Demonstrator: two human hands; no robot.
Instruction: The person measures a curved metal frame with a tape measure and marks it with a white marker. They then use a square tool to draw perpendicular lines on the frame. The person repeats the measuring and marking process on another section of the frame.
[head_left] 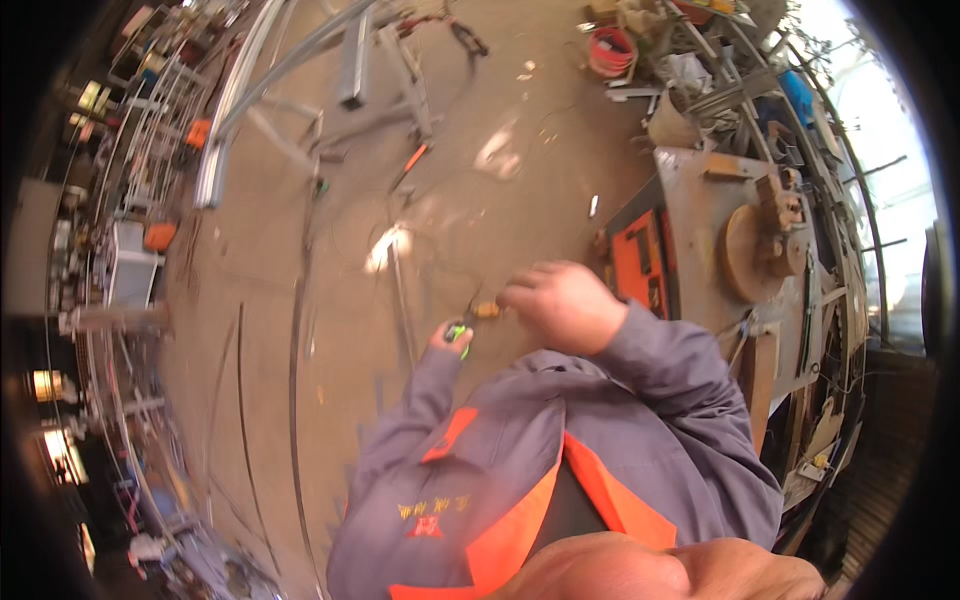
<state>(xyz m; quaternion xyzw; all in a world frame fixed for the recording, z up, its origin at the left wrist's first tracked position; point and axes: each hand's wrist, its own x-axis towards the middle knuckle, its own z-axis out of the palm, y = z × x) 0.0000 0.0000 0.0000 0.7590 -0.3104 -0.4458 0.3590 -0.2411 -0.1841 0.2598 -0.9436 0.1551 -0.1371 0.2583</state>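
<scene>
Daylight glare top right, blurry fisheye edges

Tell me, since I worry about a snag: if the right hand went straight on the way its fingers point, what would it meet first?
The right hand points toward the person's left; first in line is the small brown piece at its fingertips, then the left hand with the green tool. Depth is unclear.
</scene>
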